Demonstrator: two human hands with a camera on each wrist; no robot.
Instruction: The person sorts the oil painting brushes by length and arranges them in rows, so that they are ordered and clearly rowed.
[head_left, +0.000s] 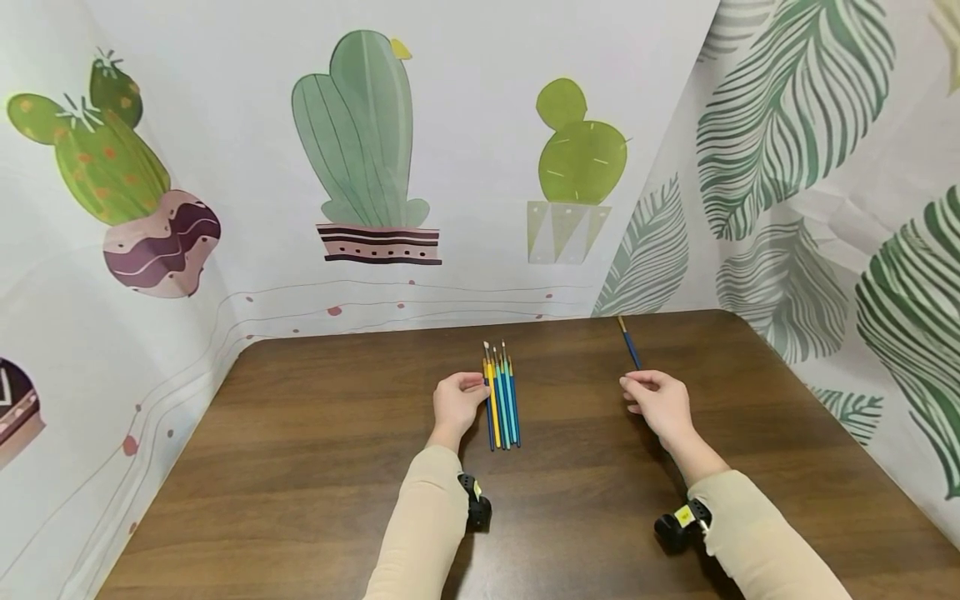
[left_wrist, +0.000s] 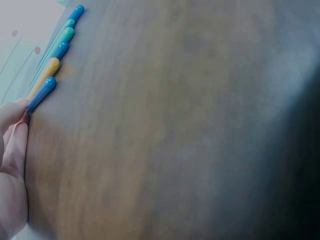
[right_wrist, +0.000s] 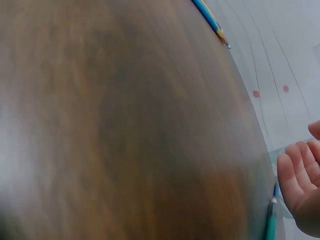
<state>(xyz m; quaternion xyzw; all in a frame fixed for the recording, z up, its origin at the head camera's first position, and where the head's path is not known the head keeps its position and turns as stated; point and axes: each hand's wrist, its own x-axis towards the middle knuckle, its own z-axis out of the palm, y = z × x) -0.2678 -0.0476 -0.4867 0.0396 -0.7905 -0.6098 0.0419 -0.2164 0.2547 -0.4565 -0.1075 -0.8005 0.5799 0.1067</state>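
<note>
Paintbrushes [head_left: 503,408] are found laid side by side at the middle of the table [head_left: 322,467], bristles toward the wall covering [head_left: 480,150]; six handle ends are counted in the left wrist view. The outermost blue brush [left_wrist: 44,94] appears to be pinched between thumb and fingers of the left hand [head_left: 457,406]. As the yellow brush [head_left: 493,412] lies directly alongside, it is judged liable to be dragged or rolled out of line should the thumb be pressed inward. The round handles are considered prone to rolling if the row is nudged from the side, and the uneven tips could be set further askew by a lengthwise tug.

A separate blue brush [head_left: 631,347] is noted well apart, its tip at the table's far edge. It is partly covered by the right hand [head_left: 663,406], whose fingers are loosely bent, with a gap visible to the thumb; no grip is observed. If it is pushed forward, it could be jammed against the covering or lost over the edge. A teal length [right_wrist: 271,222] is seen beside those fingers; its full extent cannot be told. By the wrist cameras [head_left: 477,504], worn low, brushes could be knocked if the forearms are dropped.
</note>
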